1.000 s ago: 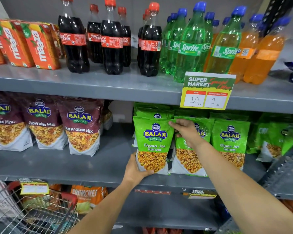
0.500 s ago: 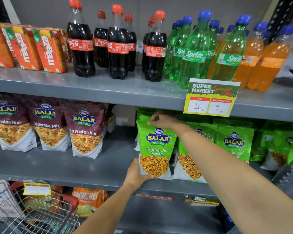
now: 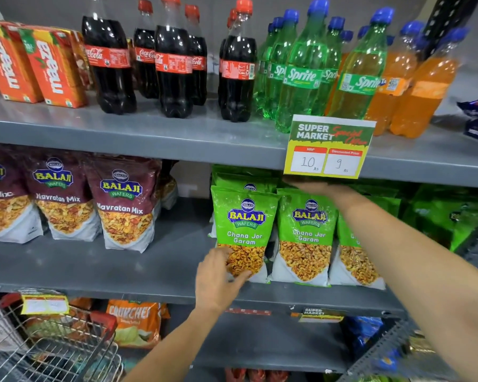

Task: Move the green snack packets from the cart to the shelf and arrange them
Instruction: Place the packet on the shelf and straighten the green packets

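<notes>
Green Balaji "Chana Jor Garam" packets stand in a row on the grey middle shelf [image 3: 149, 268], with more stacked behind. My left hand [image 3: 218, 279] rests with spread fingers on the lower front of the leftmost green packet [image 3: 244, 224]. My right hand [image 3: 315, 187] lies flat and blurred over the top edge of the second green packet [image 3: 306, 238], just under the shelf above. A third green packet [image 3: 353, 260] is partly hidden behind my right forearm. The wire cart [image 3: 53, 343] sits at the lower left; no green packets show in it.
Maroon Navratan Mix packets [image 3: 122, 205] stand left on the same shelf, with a bare gap between them and the green row. Cola, Sprite and orange bottles fill the top shelf. A price card [image 3: 328, 146] hangs from its edge. Orange snack bags lie on the bottom shelf.
My right hand slid from the top of the leftmost green packet to the top of the second one. My left hand loosened from the packet's bottom corner and now rests on its front.
</notes>
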Demonstrator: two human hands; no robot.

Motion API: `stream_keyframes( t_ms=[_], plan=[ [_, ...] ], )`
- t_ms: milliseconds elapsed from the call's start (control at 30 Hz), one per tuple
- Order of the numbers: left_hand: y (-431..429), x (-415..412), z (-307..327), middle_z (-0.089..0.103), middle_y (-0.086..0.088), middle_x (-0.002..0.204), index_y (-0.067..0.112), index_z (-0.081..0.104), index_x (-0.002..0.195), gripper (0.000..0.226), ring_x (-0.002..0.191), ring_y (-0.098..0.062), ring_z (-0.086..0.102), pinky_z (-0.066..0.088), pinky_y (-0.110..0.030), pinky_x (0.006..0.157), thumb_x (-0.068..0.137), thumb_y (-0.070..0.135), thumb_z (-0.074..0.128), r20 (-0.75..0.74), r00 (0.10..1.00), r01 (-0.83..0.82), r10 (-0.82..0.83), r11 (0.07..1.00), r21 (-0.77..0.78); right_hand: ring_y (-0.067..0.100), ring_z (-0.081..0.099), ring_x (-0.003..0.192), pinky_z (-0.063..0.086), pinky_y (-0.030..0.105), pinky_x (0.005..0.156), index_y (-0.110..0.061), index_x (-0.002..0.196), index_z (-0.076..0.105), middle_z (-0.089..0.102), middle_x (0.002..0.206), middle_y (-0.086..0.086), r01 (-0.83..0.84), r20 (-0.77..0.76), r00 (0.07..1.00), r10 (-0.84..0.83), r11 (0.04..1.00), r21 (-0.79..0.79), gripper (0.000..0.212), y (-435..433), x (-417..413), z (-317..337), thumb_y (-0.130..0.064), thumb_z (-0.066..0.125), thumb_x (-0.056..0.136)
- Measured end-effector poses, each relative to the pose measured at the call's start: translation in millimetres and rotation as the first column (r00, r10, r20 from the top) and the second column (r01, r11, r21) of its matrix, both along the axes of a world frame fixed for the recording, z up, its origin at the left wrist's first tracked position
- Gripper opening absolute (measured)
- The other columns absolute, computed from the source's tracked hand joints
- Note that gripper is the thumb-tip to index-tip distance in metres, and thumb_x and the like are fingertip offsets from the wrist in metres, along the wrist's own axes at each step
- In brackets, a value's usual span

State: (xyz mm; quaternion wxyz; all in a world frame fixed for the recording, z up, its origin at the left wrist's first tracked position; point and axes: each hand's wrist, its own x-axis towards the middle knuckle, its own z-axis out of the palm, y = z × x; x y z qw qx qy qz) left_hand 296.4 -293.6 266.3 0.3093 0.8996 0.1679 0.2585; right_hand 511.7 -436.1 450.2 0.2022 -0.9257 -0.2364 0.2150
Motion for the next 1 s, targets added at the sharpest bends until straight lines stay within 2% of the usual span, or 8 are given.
stream_keyframes(
  t_ms=[67,167,233,367,433,600,800,1000],
  plan=[
    [-27,6,3,0.064,0.007,0.092,0.024,0.052,0.110,0.043,0.092,-0.019,0.064,0.046,-0.030,0.074,0.079,0.051,0.065,-0.109,0.982,0.158,-0.156,0.987,0.018,0.025,0.016,0.146,0.014,0.042,0.118,-0.024,0.148,0.021,0.014,0.160,0.003,0.054,0.029,0.998,-0.051,0.991,-0.121,0.096,-22,11,-2,-0.082,0.036,0.072],
    [-61,31,-1,0.070,-0.007,0.101,0.022,0.045,0.125,0.053,0.100,-0.030,0.064,0.048,-0.035,0.075,0.083,0.050,0.061,-0.291,0.936,0.211,-0.200,0.977,0.006,0.025,0.029,0.140,0.024,0.034,0.113,-0.017,0.144,0.030,0.028,0.154,0.006,0.057,0.127,0.991,-0.036,0.984,-0.171,0.059,-46,9,-3,-0.048,0.041,0.094],
    [-72,48,-4,0.069,-0.014,0.104,0.020,0.040,0.132,0.060,0.098,-0.035,0.065,0.052,-0.038,0.075,0.083,0.048,0.061,-0.359,0.916,0.159,-0.180,0.983,-0.090,0.018,0.043,0.125,0.033,0.031,0.104,-0.022,0.134,0.043,0.044,0.138,0.002,0.039,0.181,0.983,-0.018,0.993,-0.110,0.047,-57,11,-3,-0.044,0.049,0.092],
    [-74,68,-9,0.072,-0.011,0.076,0.018,0.039,0.127,0.049,0.057,-0.026,0.068,0.058,-0.035,0.055,0.088,0.035,0.061,-0.414,0.860,0.154,-0.298,0.926,-0.345,0.015,0.051,0.097,0.039,0.031,0.084,-0.046,0.088,0.057,0.053,0.095,-0.014,-0.079,0.187,0.979,0.086,0.996,-0.047,0.027,-73,21,-6,-0.068,0.059,0.071],
    [-74,69,-10,0.067,-0.005,0.062,0.019,0.039,0.129,0.045,0.038,-0.014,0.057,0.050,-0.028,0.044,0.090,0.029,0.060,-0.405,0.849,0.171,-0.340,0.901,-0.398,0.015,0.054,0.091,0.040,0.033,0.083,-0.041,0.078,0.059,0.059,0.088,-0.011,-0.157,0.182,0.971,0.156,0.988,-0.010,0.015,-78,19,-2,-0.056,0.062,0.078],
    [-71,71,-19,0.063,-0.001,0.058,0.024,0.039,0.134,0.050,0.037,-0.010,0.051,0.043,-0.023,0.041,0.090,0.026,0.062,-0.357,0.868,0.185,-0.345,0.892,-0.412,0.015,0.054,0.089,0.039,0.031,0.082,-0.024,0.088,0.063,0.066,0.104,0.011,-0.230,0.175,0.960,0.219,0.972,0.043,0.017,-76,11,5,-0.039,0.057,0.089],
    [-75,75,-23,0.059,-0.003,0.055,0.024,0.047,0.122,0.036,0.039,-0.017,0.048,0.043,-0.025,0.042,0.089,0.025,0.062,-0.302,0.908,0.134,-0.289,0.886,-0.445,0.017,0.057,0.107,0.043,0.035,0.095,-0.043,0.088,0.059,0.061,0.106,-0.012,-0.142,0.263,0.957,0.123,0.988,0.053,0.015,-79,19,-4,-0.055,0.052,0.085],
    [-78,73,-25,0.066,-0.007,0.064,0.019,0.049,0.126,0.043,0.054,-0.025,0.063,0.054,-0.032,0.055,0.087,0.027,0.065,-0.299,0.931,0.109,-0.208,0.942,-0.316,0.021,0.056,0.113,0.042,0.035,0.101,-0.028,0.105,0.062,0.062,0.121,0.001,-0.187,0.194,0.968,0.158,0.973,0.139,0.029,-74,24,-5,-0.047,0.061,0.084]
  ],
)
